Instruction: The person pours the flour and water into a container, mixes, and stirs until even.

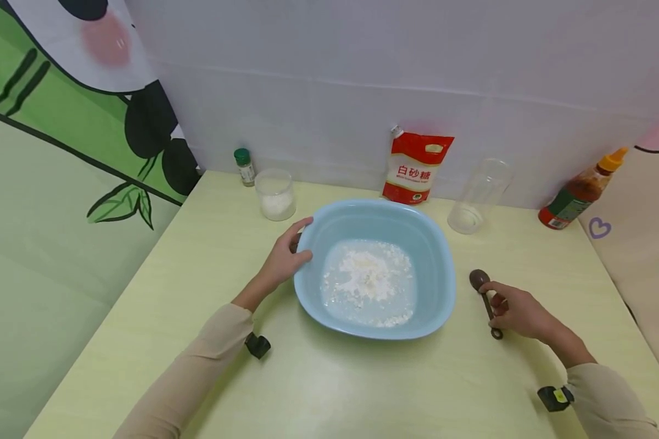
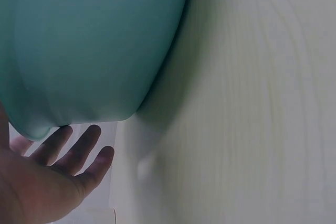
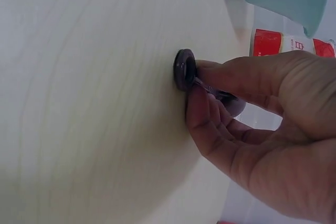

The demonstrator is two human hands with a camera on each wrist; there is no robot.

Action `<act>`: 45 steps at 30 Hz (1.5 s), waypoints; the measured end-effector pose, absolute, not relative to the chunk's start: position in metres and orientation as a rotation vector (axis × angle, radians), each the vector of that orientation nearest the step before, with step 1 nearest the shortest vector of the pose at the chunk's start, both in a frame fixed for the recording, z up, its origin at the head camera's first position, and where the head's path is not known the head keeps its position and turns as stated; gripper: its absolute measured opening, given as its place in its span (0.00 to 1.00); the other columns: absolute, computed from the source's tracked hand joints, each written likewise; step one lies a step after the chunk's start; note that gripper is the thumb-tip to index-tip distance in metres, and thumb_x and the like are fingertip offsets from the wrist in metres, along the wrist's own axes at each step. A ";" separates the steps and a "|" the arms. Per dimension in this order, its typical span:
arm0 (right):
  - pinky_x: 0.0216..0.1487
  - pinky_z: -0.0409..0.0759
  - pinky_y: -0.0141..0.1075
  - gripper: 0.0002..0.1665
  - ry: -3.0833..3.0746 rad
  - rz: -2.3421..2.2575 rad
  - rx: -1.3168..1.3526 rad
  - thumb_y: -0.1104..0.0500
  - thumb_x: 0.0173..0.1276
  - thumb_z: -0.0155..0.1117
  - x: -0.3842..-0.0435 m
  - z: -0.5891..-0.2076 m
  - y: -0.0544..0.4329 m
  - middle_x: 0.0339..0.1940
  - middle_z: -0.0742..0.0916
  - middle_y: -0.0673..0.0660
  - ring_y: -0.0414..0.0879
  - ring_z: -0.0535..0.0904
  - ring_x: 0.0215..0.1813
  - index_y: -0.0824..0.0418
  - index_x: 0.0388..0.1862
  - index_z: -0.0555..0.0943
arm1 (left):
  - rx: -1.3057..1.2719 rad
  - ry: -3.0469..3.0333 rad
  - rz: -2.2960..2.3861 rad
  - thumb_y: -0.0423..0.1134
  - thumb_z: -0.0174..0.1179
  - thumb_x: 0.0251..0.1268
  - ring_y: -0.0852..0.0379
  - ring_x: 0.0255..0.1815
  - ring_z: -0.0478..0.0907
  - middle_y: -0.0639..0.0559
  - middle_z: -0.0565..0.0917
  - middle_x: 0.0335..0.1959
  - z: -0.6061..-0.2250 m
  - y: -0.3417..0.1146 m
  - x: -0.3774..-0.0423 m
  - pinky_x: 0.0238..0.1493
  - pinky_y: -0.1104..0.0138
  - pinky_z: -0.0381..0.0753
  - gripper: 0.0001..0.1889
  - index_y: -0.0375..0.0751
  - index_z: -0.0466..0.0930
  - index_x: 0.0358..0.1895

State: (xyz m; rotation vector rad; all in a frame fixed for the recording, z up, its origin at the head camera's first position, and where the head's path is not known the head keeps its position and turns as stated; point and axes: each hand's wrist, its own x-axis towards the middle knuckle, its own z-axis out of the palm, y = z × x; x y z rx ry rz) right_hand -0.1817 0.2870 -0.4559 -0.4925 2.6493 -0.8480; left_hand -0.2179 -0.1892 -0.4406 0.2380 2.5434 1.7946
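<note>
The basin point(image 1: 307, 296) sits mid-bench point(image 1: 329, 390), powder point(image 1: 369, 277) lying across its floor. The left hand point(image 1: 282, 259) is at its left rim. To the basin's right, well apart from the sauce bottle point(image 1: 576, 195), is the spoon point(image 1: 488, 306) — its bowl toward the back, its ringed end nearer the front — with the right hand point(image 1: 522, 314) at its handle. Just behind the basin stands the sugar pouch point(image 1: 415, 171), against the backdrop point(image 1: 335, 122). Right of the pouch comes the tall glass point(image 1: 480, 196), then the sauce bottle at the far back right. Behind the basin's left side stands the cup point(image 1: 276, 198); the shaker point(image 1: 245, 167) is just beyond it, farther left.
</note>
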 end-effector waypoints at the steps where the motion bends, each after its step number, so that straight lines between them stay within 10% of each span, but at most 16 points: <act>1: 0.32 0.74 0.35 0.32 2.657 -0.839 -0.499 0.70 0.52 0.71 -0.182 -0.456 0.287 0.37 0.81 0.60 0.49 0.75 0.38 0.69 0.57 0.73 | 0.238 2.543 1.797 0.25 0.54 0.57 0.33 0.57 0.79 0.25 0.75 0.63 -0.440 -0.189 -0.218 0.48 0.54 0.85 0.39 0.42 0.60 0.76; 19: 0.32 0.79 0.35 0.24 2.690 -0.845 -0.548 0.72 0.54 0.67 -0.181 -0.456 0.286 0.44 0.84 0.64 0.53 0.82 0.41 0.66 0.52 0.76 | 0.227 2.552 1.790 0.26 0.54 0.56 0.34 0.57 0.79 0.27 0.76 0.63 -0.439 -0.190 -0.220 0.47 0.55 0.86 0.39 0.44 0.61 0.76; 34: 0.35 0.84 0.35 0.30 2.468 -1.177 -0.505 0.69 0.67 0.60 -0.188 -0.451 0.299 0.59 0.80 0.78 0.56 0.86 0.49 0.75 0.67 0.69 | 0.204 2.540 1.785 0.27 0.54 0.56 0.34 0.59 0.78 0.27 0.75 0.65 -0.438 -0.190 -0.222 0.48 0.54 0.85 0.39 0.45 0.61 0.76; 45: 0.35 0.84 0.35 0.22 2.439 -1.330 -0.592 0.66 0.74 0.55 -0.202 -0.391 0.296 0.48 0.87 0.35 0.42 0.87 0.36 0.65 0.65 0.73 | 0.212 2.535 1.793 0.27 0.54 0.55 0.35 0.55 0.79 0.27 0.77 0.63 -0.439 -0.189 -0.218 0.46 0.58 0.85 0.40 0.43 0.61 0.76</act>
